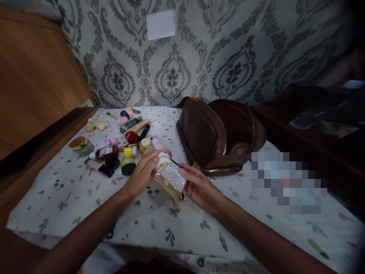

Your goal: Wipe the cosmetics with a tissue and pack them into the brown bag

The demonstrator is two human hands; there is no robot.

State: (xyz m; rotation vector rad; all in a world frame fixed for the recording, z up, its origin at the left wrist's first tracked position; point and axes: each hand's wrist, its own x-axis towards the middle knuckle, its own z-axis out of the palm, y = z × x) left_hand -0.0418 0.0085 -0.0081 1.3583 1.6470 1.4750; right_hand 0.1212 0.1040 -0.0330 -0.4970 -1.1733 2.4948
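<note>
Glittery case gripped in right hand; left hand holds white cloth against it, partly finger-hidden. Pixelated item unreadable. Leaf-print tablecloth, patterned wall.

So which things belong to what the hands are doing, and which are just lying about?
In hand, apparently:
silver-glitter, gold-edged box, held by the right hand
crumpled white cloth or tissue, at the left hand

Seemingly lying about:
open brown leather bag
round gold-lidded jar
dark red bottle
</note>
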